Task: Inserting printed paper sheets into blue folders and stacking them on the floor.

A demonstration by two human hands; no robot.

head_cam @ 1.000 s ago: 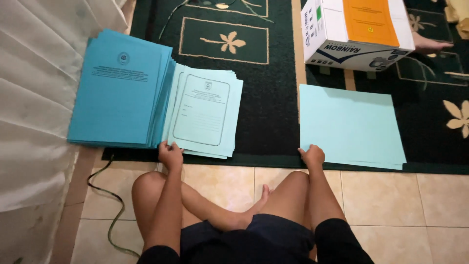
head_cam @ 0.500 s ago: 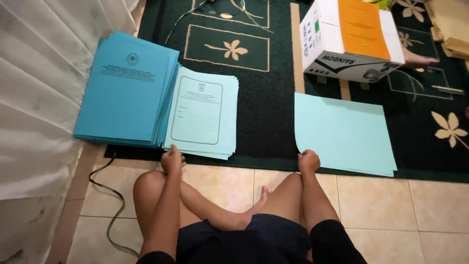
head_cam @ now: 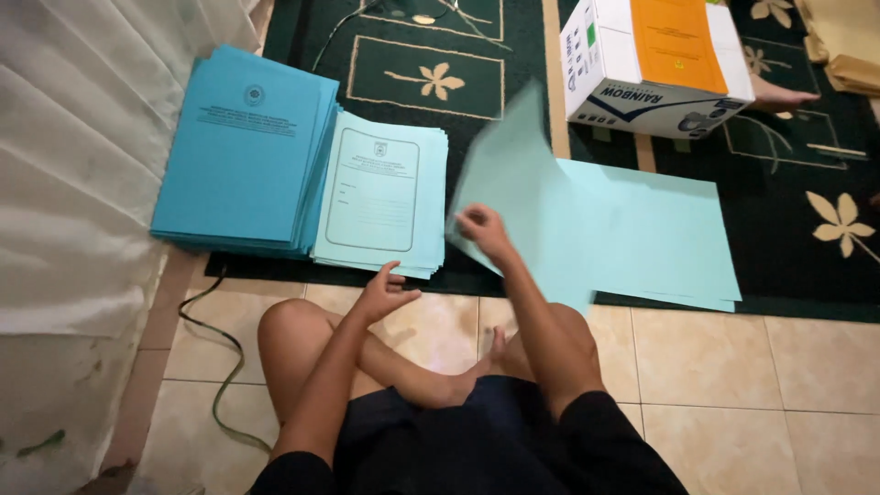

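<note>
Right hand [head_cam: 484,229] pinching one pale sheet [head_cam: 513,174], left hand [head_cam: 383,293] open, empty, three paper stacks [head_cam: 385,192]

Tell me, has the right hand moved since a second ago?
Yes. The right hand has left the near edge of the plain light-blue sheets and swung left toward the printed stack, lifting one light-blue sheet.

dark rug [head_cam: 513,247], blue folder stacks [head_cam: 247,151], cardboard box [head_cam: 655,64]

On the rug [head_cam: 513,37], the folder stack [head_cam: 243,151] lies at ten o'clock, its right edge over the form stack [head_cam: 380,197]. The loose sheets [head_cam: 642,229] lie at two o'clock, the box [head_cam: 655,64] behind them.
</note>
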